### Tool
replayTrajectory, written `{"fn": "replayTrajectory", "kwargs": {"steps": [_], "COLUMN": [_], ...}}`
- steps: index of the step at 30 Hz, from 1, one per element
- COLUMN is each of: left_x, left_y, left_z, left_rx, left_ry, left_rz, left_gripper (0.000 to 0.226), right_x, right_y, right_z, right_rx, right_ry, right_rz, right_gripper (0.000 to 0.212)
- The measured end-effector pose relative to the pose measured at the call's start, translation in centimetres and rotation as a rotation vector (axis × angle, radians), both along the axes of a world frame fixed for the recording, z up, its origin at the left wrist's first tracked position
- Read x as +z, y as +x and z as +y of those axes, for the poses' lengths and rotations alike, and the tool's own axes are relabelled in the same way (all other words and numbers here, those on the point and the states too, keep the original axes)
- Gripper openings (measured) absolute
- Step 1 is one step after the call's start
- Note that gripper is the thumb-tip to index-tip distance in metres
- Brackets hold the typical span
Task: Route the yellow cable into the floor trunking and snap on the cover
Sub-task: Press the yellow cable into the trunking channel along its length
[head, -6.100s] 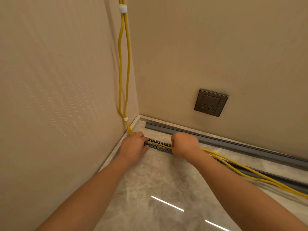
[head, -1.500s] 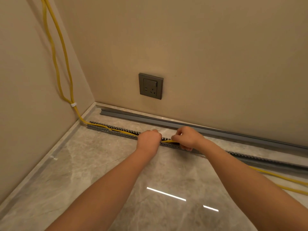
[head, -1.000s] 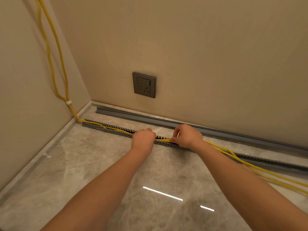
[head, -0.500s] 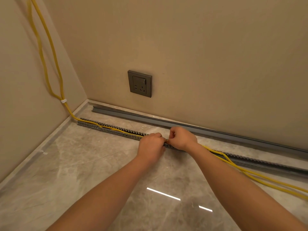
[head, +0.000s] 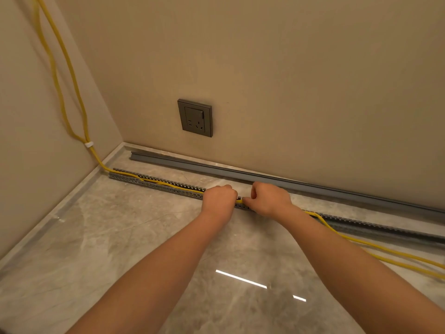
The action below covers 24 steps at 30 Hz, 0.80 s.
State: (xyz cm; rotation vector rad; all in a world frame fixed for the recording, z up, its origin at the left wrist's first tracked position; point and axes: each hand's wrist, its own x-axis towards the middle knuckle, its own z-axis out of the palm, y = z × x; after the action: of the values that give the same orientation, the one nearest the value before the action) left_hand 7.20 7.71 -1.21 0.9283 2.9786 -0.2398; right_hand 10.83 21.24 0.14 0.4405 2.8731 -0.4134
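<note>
A doubled yellow cable [head: 72,75] runs down the left wall and into the grey slotted floor trunking [head: 154,183]. It lies inside the channel as far as my hands. My left hand [head: 219,198] presses down on the trunking with fingers curled over the cable. My right hand [head: 269,198] sits close beside it, pinching the yellow cable over the channel. To the right of my right hand the cable [head: 375,247] leaves the trunking and trails loose across the floor. The grey cover strip [head: 240,173] lies along the foot of the back wall, apart from the trunking.
A grey wall socket [head: 195,117] sits on the back wall above the cover. A white clip [head: 89,144] binds the cable low on the left wall. The marble floor [head: 120,237] is glossy with light reflections.
Both hands have worked rightwards along the trunking from the corner, leaving more cable seated behind them. In the last half second they moved closer together; the view shifted slightly.
</note>
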Motion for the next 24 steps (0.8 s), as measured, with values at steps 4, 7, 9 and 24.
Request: {"fn": "replayTrajectory", "kwargs": {"steps": [4,7,9,24], "left_x": [0.1,0.4,0.6,0.3], "left_y": [0.2,0.4,0.6,2.6], "left_z": [0.2,0.6,1.0,2.3], "left_rx": [0.029,0.049,0.066,0.138], "left_ry": [0.000,-0.023,-0.040,-0.013], "left_rz": [-0.016,-0.016,-0.017,0.033], "left_gripper": [0.023,0.023,0.023,0.023], "right_x": [1.1,1.2,1.0,0.1], "right_y": [1.0,1.7,2.1,3.6], "right_z": [2.2,3.8,4.7,4.5], "right_rx": [-0.017,0.005,-0.002,0.147], "right_ry": [-0.009,-0.066,-0.164,0.051], "right_rz": [-0.044,-0.070,-0.047,0.176], "right_gripper": [0.028,0.019,0.015,0.012]}}
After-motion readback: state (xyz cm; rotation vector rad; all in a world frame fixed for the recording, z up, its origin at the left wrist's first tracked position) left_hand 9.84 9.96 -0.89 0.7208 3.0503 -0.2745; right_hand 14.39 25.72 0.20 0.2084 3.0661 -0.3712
